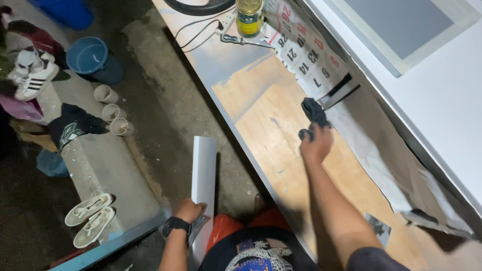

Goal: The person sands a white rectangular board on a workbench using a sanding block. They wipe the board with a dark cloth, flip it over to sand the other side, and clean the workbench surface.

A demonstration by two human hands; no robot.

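My right hand [316, 144] is stretched out over a wooden workbench [261, 120] and grips a dark crumpled cloth [312, 111], which rests on the bench beside a large printed paper sheet [306, 50]. My left hand [190, 210], with a black watch on the wrist, hangs down beside the bench over the concrete floor. It holds a long flat white panel [204, 170] by its near end, and the panel points away from me.
A tin can [249, 17], black cables [201, 29] and a metal tool [241, 40] sit at the bench's far end. A white framed screen [401, 25] leans at right. On the floor lie a blue bucket [93, 59], three cups [111, 111], pale sandals [91, 213] and sneakers [33, 75].
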